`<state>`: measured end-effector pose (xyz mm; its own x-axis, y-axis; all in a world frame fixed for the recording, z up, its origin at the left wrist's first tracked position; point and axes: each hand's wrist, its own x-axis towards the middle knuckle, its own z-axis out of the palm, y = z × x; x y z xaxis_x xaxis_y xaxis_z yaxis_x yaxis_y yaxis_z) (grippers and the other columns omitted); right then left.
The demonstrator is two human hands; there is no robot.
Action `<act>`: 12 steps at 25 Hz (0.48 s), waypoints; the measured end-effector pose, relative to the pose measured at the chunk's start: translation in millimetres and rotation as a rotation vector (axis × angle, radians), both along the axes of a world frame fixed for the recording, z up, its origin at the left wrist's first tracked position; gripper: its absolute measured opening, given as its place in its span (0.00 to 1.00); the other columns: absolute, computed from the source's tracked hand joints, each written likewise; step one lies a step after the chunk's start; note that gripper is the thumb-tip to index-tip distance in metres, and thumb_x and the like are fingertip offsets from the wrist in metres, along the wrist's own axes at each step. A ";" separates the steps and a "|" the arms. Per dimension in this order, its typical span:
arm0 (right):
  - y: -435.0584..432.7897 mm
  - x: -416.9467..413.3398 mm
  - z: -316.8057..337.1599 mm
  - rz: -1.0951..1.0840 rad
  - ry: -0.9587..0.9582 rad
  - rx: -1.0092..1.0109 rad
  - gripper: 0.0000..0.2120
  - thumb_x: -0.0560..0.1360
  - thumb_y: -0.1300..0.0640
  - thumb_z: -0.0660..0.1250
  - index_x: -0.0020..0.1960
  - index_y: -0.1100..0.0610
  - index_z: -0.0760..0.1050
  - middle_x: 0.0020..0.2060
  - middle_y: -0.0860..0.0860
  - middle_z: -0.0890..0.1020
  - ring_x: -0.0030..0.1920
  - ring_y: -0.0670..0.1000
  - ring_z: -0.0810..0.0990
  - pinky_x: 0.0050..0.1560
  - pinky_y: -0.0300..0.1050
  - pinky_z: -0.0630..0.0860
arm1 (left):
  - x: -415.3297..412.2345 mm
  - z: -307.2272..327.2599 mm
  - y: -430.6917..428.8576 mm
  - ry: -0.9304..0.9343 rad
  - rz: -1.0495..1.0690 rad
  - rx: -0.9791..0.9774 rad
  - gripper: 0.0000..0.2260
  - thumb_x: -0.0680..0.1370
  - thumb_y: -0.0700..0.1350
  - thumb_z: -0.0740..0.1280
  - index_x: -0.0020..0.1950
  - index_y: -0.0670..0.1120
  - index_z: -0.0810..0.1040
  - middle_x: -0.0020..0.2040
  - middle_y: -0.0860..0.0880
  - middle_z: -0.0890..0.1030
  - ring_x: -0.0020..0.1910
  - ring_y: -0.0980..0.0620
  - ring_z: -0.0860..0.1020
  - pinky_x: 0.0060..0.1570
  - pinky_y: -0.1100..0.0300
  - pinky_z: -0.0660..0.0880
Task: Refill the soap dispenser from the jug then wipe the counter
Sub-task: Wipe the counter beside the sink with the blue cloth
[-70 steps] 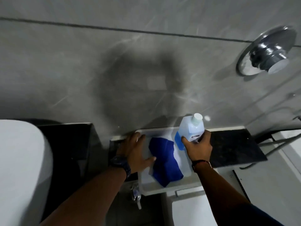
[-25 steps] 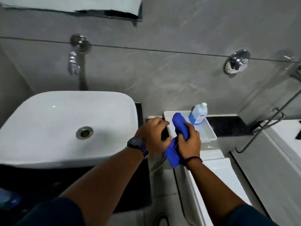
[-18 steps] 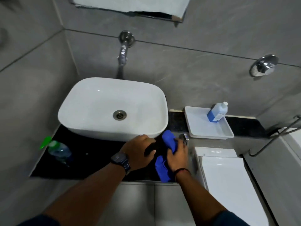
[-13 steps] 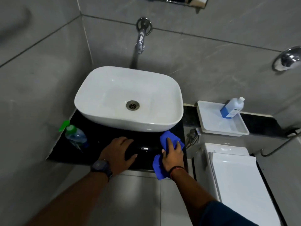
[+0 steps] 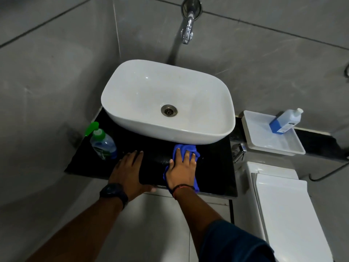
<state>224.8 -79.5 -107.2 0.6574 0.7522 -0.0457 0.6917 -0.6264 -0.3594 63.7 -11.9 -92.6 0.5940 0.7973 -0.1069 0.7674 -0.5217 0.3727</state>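
Note:
My right hand (image 5: pixel 181 170) presses flat on a blue cloth (image 5: pixel 186 149) on the black counter (image 5: pixel 213 167), just in front of the white basin (image 5: pixel 168 103). My left hand (image 5: pixel 130 167) lies flat on the counter with its fingers apart, a little right of the soap dispenser (image 5: pixel 103 142), a clear bottle with a green pump at the counter's left end. The jug (image 5: pixel 285 121), white with blue liquid low inside, stands in a white tray (image 5: pixel 272 146) on the ledge at the right.
A chrome tap (image 5: pixel 188 30) juts from the grey tiled wall above the basin. A white toilet cistern and lid (image 5: pixel 283 208) sit below the tray at the right. A small chrome valve (image 5: pixel 238 151) sticks out by the counter's right edge.
Both hands left the tray with the cloth and came to the counter. The cloth now lies flat under my right hand, and has shifted slightly left along the counter front.

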 end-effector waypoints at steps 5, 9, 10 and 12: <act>6.6 -19.4 -0.7 0.341 0.072 0.070 0.25 0.78 0.53 0.58 0.74 0.50 0.61 0.75 0.57 0.59 0.76 0.59 0.51 0.75 0.49 0.46 | -9.9 -3.8 5.4 0.028 0.046 -0.004 0.62 0.48 0.64 0.79 0.75 0.45 0.57 0.73 0.42 0.63 0.71 0.40 0.61 0.68 0.46 0.63; -14.8 11.9 2.8 0.643 0.191 0.112 0.24 0.75 0.56 0.64 0.71 0.49 0.67 0.75 0.55 0.62 0.76 0.58 0.53 0.74 0.47 0.51 | -0.4 -10.2 0.6 0.074 0.057 0.058 0.57 0.50 0.72 0.72 0.73 0.48 0.62 0.73 0.44 0.64 0.70 0.40 0.61 0.66 0.43 0.63; -25.7 25.9 2.2 0.659 0.190 0.123 0.24 0.75 0.57 0.64 0.70 0.49 0.68 0.74 0.56 0.63 0.75 0.58 0.55 0.74 0.47 0.52 | 2.8 -11.3 -0.5 0.085 0.073 0.087 0.55 0.50 0.75 0.68 0.72 0.50 0.64 0.72 0.45 0.65 0.70 0.40 0.61 0.66 0.43 0.63; -52.3 55.2 -1.0 0.600 0.138 0.140 0.23 0.76 0.55 0.63 0.70 0.49 0.68 0.74 0.56 0.63 0.75 0.58 0.56 0.74 0.45 0.52 | 8.6 -12.5 -1.1 0.116 0.093 0.112 0.54 0.49 0.79 0.61 0.71 0.54 0.64 0.73 0.47 0.64 0.70 0.40 0.60 0.66 0.42 0.62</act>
